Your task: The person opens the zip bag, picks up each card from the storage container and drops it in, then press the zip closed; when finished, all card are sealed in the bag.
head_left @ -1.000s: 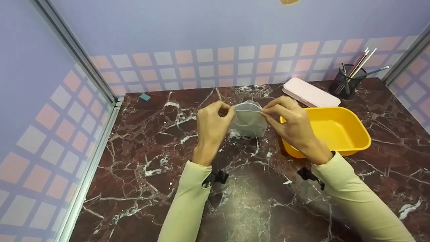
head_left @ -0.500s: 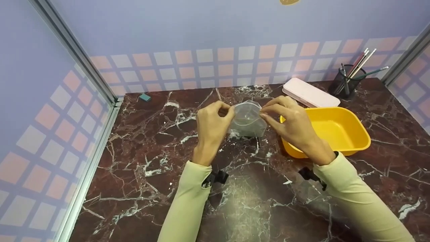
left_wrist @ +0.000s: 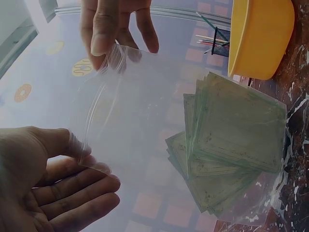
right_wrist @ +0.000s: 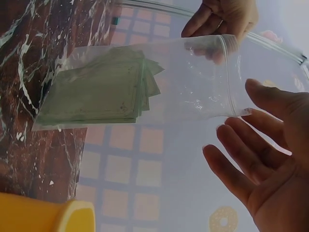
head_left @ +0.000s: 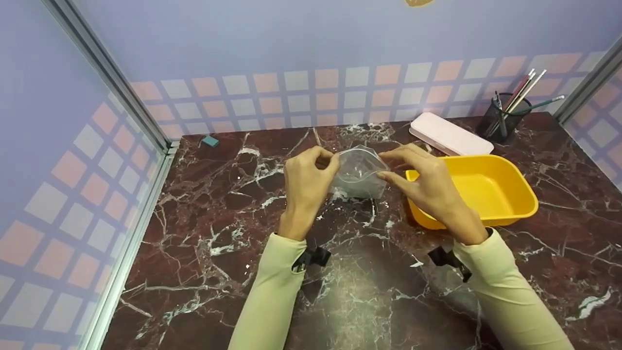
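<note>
A clear zip-seal plastic bag (head_left: 358, 184) stands upright on the dark marbled table, its mouth at the top and spread into an oval. A fanned stack of greenish paper slips (left_wrist: 236, 125) lies in its lower part, plain in both wrist views. My left hand (head_left: 307, 184) pinches the bag's left edge by the seal between thumb and fingers. At the opposite corner is my right hand (head_left: 430, 182), thumb and fingers spread apart. The right wrist view has the bag's corner at the index fingertip, while the thumb (right_wrist: 263, 94) stands away from the film.
Just right of the bag sits a yellow plastic basin (head_left: 478, 192), partly behind my right hand. Behind it lie a pink pencil case (head_left: 449, 133) and a black mesh cup (head_left: 503, 119) with pencils. A small teal block (head_left: 210, 141) is at the back left, near the wall.
The bag's mouth has gone from flat to a wide oval. My right thumb has parted from the fingers, no longer pinching the corner. My left hand keeps its place.
</note>
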### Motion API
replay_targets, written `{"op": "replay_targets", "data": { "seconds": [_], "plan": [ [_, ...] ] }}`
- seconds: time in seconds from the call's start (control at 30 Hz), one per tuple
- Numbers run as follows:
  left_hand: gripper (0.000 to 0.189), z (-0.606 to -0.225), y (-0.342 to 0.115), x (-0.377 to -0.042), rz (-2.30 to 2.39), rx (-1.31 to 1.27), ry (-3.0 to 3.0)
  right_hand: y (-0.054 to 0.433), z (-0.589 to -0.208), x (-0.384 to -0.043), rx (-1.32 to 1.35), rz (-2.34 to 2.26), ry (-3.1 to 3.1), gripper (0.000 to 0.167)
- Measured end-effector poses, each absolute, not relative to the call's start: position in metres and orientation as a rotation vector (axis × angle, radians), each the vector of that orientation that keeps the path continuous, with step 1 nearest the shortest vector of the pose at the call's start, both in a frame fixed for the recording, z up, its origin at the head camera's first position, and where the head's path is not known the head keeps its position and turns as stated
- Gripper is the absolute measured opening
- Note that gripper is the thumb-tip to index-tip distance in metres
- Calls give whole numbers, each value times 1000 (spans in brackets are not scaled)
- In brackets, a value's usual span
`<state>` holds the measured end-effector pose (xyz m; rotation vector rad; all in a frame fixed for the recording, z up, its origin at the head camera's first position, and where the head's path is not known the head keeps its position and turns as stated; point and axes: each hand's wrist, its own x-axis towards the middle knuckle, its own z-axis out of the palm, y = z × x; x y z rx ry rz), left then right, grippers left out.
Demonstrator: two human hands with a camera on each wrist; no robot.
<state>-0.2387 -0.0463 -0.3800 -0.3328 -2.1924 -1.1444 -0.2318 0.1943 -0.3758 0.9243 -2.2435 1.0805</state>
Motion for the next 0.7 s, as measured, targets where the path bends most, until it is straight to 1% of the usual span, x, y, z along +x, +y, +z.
{"op": "replay_targets", "data": {
  "seconds": [0.13,0.2,0.47,0.7],
  "plan": [
    [10,-381,-46,-240,-1137,-328,-2194,194,-380,-233,873,1080,-2287,38],
    [10,-381,-46,-240,-1139,-322,-2195,193,-381,-235,858,1085,-2305,38],
    [10,-381,-46,-240,-1166,-318,-2191,190,-386,-240,813,1106,-2297,24],
    [16,-382,-49,-241,-1289,-354,-2157,192,-389,-242,766,1108,-2211,17]
  ]
}}
